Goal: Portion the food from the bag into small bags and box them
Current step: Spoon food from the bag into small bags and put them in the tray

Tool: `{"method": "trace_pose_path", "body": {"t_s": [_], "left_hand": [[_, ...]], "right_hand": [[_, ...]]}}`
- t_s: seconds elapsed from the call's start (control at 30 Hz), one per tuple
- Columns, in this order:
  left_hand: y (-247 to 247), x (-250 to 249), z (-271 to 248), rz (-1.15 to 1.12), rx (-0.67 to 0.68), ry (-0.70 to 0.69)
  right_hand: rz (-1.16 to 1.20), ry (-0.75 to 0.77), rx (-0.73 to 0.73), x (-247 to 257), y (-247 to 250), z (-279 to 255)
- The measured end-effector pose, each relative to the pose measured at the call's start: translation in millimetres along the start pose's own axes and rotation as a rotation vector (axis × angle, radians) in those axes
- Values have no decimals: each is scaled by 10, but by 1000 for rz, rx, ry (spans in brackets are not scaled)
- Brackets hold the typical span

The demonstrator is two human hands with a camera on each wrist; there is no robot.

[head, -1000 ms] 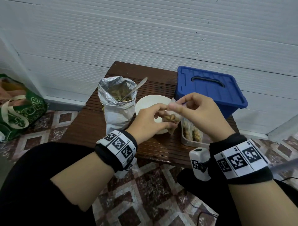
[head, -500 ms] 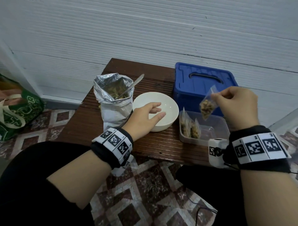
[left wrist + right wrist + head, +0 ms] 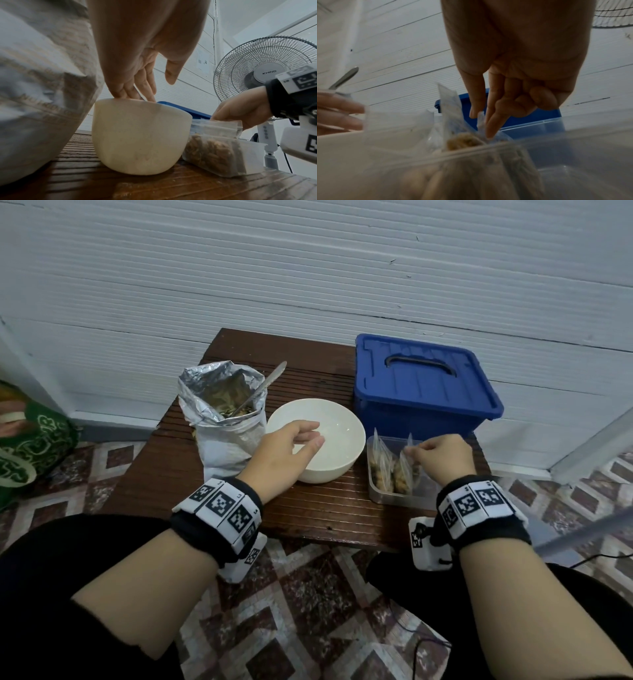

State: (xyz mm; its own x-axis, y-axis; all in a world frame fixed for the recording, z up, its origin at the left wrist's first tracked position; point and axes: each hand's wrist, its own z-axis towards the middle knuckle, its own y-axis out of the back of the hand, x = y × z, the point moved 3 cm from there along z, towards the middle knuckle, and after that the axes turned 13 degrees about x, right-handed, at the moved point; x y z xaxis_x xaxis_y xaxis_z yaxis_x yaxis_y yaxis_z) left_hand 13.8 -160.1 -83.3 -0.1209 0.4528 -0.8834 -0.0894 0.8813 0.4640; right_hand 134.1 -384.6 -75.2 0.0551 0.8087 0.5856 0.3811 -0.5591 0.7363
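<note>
On the low brown table (image 3: pixel 191 474) I see my right hand (image 3: pixel 442 455) down over the clear plastic box (image 3: pixel 424 494), thumb and forefinger pinching the top edge of a small bag (image 3: pixel 481 121) of food. That bag sits inside the box, upright, just beside two other filled small bags (image 3: pixel 383 470) that stand at the box's left end; its zip edge is caught between my fingertips (image 3: pixel 489 129) while its filled bottom is already below the box rim. From the right wrist view the other fingers are curled into the palm, and the food shows as a brownish lump under the pinch — blurred, so I cannot tell more about it.

My left hand (image 3: pixel 284 446) hangs over the white bowl (image 3: pixel 339 453), fingers loosely spread and holding nothing; in the left wrist view the fingertips (image 3: pixel 130 93) reach the near rim of the bowl, though I cannot tell if they press on it. The bowl stands between the foil bag (image 3: pixel 226 426) and the clear box, touching neither hand's load. A metal spoon (image 3: pixel 263 386) leans out of the open foil bag, its handle pointing toward the wall. Behind the clear box sits a blue lidded bin (image 3: pixel 421 385) — closed, well apart from both hands. A fan (image 3: pixel 264 67) stands off to the right.
</note>
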Motion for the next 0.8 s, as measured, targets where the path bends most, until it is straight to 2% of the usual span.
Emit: {"method": "trace_pose_path", "body": {"t_s": [0.2, 0.37, 0.53, 0.6, 0.67, 0.8], "left_hand": [[24, -7, 4, 9, -15, 5], [38, 6, 2, 7, -33, -3], [46, 36, 7, 102, -38, -16], [45, 40, 5, 149, -28, -21], [48, 47, 9, 174, -18, -19], [60, 70, 21, 182, -21, -14]], "right_hand": [[112, 16, 52, -3, 32, -6], [89, 53, -28, 73, 103, -77], [58, 283, -151, 394, 102, -211], [-25, 401, -156, 557, -1, -261], [-147, 497, -94, 694, -155, -287], [-536, 464, 104, 888, -447, -298]]}}
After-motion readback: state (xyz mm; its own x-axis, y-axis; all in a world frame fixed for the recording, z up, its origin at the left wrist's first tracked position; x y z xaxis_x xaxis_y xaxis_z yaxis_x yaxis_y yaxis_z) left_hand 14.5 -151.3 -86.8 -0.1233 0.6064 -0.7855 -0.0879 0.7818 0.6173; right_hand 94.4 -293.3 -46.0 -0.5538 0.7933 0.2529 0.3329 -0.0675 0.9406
